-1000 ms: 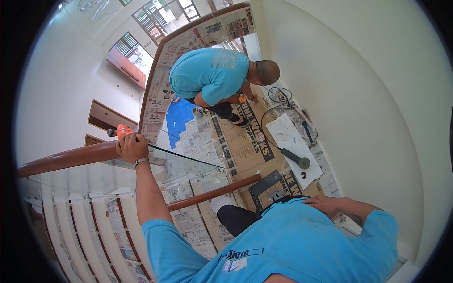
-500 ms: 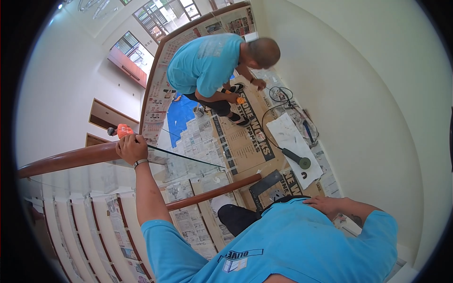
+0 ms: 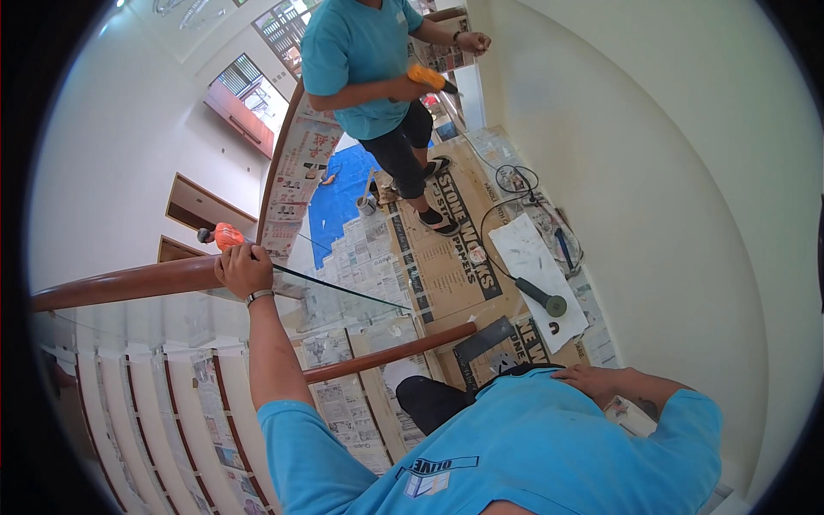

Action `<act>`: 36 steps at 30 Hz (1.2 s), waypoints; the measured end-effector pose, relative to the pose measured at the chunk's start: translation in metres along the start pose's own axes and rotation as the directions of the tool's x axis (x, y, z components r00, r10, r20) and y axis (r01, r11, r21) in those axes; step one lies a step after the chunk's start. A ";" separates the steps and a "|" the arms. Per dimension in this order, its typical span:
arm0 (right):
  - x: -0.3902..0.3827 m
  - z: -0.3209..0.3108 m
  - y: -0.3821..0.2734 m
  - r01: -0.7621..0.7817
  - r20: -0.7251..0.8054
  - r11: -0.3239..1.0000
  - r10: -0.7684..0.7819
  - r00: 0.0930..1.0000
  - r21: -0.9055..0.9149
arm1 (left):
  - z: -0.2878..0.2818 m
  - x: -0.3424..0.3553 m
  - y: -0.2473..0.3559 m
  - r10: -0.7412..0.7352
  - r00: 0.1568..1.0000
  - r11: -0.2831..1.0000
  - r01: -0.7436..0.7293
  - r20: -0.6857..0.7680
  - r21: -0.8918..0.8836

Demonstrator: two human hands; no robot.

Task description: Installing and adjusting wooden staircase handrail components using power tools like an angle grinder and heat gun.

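My left hand (image 3: 245, 269) is wrapped over the end of a brown wooden handrail (image 3: 129, 286). A glass panel (image 3: 343, 318) with a dark green edge runs right from below that hand. My right hand (image 3: 586, 378) lies flat against my waist, with its fingers stretched out and nothing visible in it. In front of me, a co-worker (image 3: 360, 51) in a blue shirt stands upright, holding an orange and black drill-like tool (image 3: 427, 78). Between us, a dark green angle grinder (image 3: 541, 296) lies on a white sheet (image 3: 525, 257).
Cardboard (image 3: 455, 283) and newspaper (image 3: 369, 249) cover the floor. A black cable (image 3: 485, 232) loops along the right wall. Near the co-worker are a can (image 3: 366, 204) and a blue sheet (image 3: 335, 189). Stairs (image 3: 180, 412) drop away at lower left. A lower wooden rail (image 3: 390, 352) crosses ahead. Another person (image 3: 227, 235) wears orange.
The co-worker has straightened up from a bent-over stance, raising the orange tool from near the floor to waist height. Both my hands have stayed in place.
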State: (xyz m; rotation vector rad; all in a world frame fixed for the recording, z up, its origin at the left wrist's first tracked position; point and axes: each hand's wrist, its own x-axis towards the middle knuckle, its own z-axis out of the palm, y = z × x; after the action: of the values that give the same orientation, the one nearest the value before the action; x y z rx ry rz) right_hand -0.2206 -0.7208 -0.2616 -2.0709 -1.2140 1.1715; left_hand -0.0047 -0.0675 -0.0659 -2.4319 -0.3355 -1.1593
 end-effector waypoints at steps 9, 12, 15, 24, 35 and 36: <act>0.001 0.006 0.009 0.053 -0.046 0.998 -0.052 0.998 0.019 | -0.003 0.001 0.002 -0.019 1.000 1.000 0.019 0.006 -0.007; 0.001 0.005 0.010 0.061 -0.044 0.998 -0.060 0.997 0.025 | -0.003 0.001 0.002 -0.023 0.999 1.000 0.024 0.029 -0.008; 0.001 0.004 0.010 0.061 -0.042 0.998 -0.061 0.997 0.018 | -0.002 0.001 0.001 -0.032 0.998 0.999 0.033 0.050 -0.014; 0.002 -0.001 0.009 0.046 -0.012 0.999 -0.046 0.999 0.000 | -0.004 0.001 0.001 -0.049 0.996 0.999 0.049 0.077 0.009; 0.003 -0.003 0.006 0.020 -0.008 1.000 -0.020 1.000 -0.001 | -0.006 0.002 0.002 -0.044 0.997 0.999 0.045 0.068 -0.008; 0.003 -0.004 0.006 0.021 -0.008 1.000 -0.021 1.000 -0.002 | -0.006 0.002 0.002 -0.050 0.996 0.998 0.052 0.072 -0.023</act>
State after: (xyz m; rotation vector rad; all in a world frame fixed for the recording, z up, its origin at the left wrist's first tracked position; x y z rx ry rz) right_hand -0.2142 -0.7214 -0.2651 -2.0575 -1.2299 1.1517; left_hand -0.0068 -0.0722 -0.0616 -2.5039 -0.4098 -1.1055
